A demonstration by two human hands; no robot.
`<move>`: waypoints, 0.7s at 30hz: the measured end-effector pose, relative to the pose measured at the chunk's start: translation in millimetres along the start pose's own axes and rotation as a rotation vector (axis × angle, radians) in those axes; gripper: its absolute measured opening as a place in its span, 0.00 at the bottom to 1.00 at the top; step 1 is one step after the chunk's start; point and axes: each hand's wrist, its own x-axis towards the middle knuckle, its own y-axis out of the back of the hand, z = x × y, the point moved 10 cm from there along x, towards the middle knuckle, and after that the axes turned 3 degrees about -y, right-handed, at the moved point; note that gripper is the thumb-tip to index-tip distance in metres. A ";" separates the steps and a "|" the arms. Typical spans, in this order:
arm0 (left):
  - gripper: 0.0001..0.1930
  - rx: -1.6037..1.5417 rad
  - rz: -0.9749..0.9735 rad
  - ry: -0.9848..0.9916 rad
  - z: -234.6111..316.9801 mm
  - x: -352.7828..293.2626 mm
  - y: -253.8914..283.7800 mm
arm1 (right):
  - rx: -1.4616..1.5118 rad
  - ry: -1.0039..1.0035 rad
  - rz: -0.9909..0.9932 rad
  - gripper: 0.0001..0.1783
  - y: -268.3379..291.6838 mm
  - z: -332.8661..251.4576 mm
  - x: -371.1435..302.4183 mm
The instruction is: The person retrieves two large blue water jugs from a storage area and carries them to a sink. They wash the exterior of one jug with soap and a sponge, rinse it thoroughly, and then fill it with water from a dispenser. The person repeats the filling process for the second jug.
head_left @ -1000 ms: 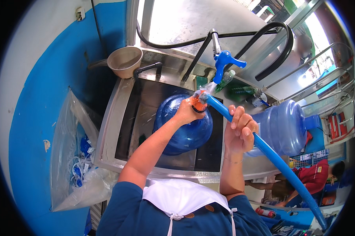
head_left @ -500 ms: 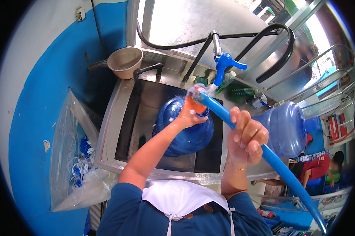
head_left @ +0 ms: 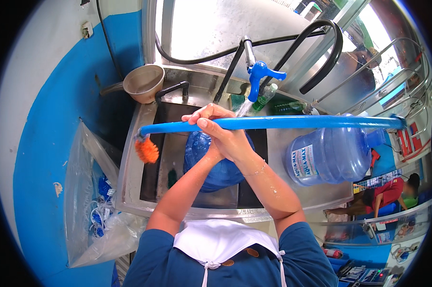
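My right hand (head_left: pixel 230 136) is closed on the blue handle of a long brush (head_left: pixel 283 122), which lies level across the view. At its left end the orange bristle head (head_left: pixel 146 150) points down over the sink's left side. My left hand (head_left: pixel 215 152) is at the top of a large blue water jug (head_left: pixel 218 174) in the sink; my right hand covers its fingers and the jug's mouth. From a blue-handled tap (head_left: pixel 261 76) water (head_left: pixel 244 108) runs down behind the brush handle toward the jug.
Another blue water jug (head_left: pixel 316 155) lies on its side on the steel counter right of the sink (head_left: pixel 130 191). A beige dipper (head_left: pixel 144 83) sits at the back left corner. Green bottles (head_left: pixel 265 97) stand behind. A clear plastic bag (head_left: pixel 82 191) hangs at left; a person in red (head_left: pixel 388 191) is far right.
The brush has left the jug's mouth and swung left, from slanting to level. My right hand has moved left with it, across my left hand.
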 end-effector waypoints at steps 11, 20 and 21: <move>0.42 0.196 -0.248 0.021 -12.4 -17.8 -7.0 | -0.227 -0.158 -0.005 0.11 -8.8 59.5 -5.5; 0.27 0.015 -0.338 0.067 18.5 14.7 -7.9 | 0.046 -0.083 0.028 0.13 -44.0 36.4 15.5; 0.27 0.035 -0.363 0.122 15.6 15.8 -10.0 | 0.017 -0.122 0.084 0.13 -46.5 54.3 23.5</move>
